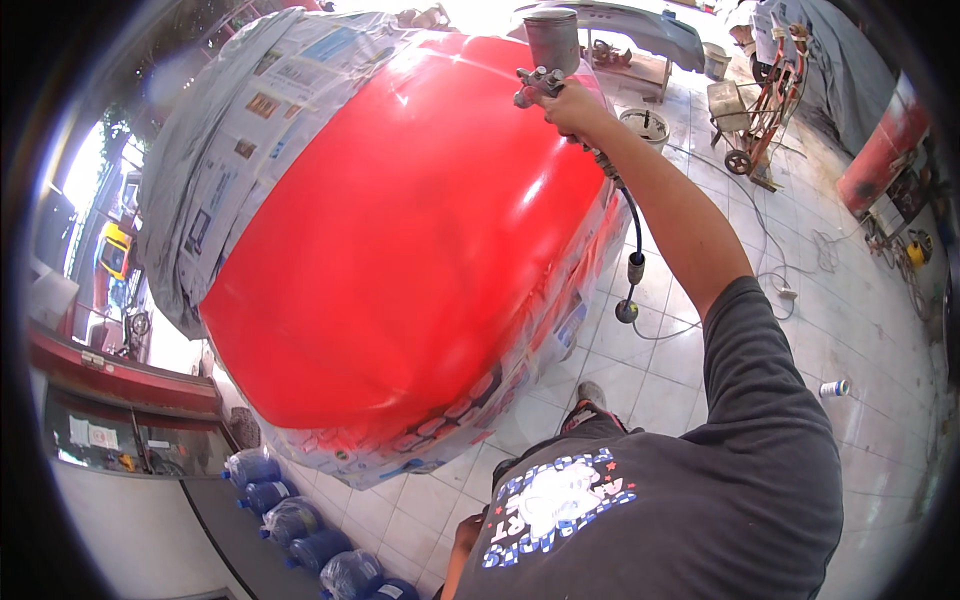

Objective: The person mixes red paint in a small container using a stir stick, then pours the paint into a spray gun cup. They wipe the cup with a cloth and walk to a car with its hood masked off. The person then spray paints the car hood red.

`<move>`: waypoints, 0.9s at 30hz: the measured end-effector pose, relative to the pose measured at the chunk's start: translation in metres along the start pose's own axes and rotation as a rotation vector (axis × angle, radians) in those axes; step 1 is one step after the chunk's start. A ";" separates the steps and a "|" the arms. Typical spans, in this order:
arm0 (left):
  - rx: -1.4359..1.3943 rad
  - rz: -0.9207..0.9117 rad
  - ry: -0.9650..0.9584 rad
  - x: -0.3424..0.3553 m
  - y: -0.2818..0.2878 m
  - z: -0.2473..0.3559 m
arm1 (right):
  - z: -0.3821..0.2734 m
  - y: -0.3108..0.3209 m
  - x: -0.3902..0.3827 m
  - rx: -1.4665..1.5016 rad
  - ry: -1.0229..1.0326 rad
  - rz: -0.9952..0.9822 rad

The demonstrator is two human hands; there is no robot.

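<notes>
My right hand (577,108) is wrapped round the handle of a spray gun (552,42), a metal one with a grey cup on top. My arm reaches out over the far right part of a glossy red car hood (400,230). From the gun's handle hangs a dark air hose (638,225) with a small round fitting near its lower end. Sheets of newspaper (255,120) and plastic film mask the car around the hood. Low beside my body is my left hand (466,532), partly hidden by my shirt; its fingers cannot be made out.
Several blue water bottles (318,548) line the floor at the lower left. A white bucket (645,125) stands right of the hood. An orange hand truck (775,100), a red pillar (882,160) and a small can (834,388) are to the right. Hose and cable loops (765,235) cross the tiles.
</notes>
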State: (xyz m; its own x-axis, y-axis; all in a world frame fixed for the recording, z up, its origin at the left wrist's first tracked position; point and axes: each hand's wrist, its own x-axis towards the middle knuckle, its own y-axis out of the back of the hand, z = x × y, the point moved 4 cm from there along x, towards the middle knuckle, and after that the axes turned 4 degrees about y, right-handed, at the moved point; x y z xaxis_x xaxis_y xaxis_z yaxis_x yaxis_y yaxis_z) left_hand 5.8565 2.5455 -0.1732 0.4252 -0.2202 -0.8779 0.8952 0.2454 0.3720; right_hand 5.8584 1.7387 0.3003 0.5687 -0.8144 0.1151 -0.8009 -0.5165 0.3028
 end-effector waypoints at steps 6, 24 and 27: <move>0.693 0.021 -0.593 -0.025 -0.039 0.095 | 0.056 0.084 0.091 -0.130 0.002 0.148; 0.221 0.157 -0.271 -0.054 -0.131 0.227 | 0.288 0.246 -0.220 0.093 0.115 0.193; 0.129 0.223 -0.539 -0.077 -0.167 0.303 | 0.291 0.254 -0.299 -0.034 0.192 0.152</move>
State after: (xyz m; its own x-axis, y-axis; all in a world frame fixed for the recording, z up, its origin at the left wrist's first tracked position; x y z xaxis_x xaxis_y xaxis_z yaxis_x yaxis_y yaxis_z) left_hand 5.7144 2.2355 -0.0767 0.5820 -0.6331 -0.5103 0.7714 0.2314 0.5927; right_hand 5.4305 1.7747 0.0670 0.4699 -0.8154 0.3381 -0.8751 -0.3802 0.2993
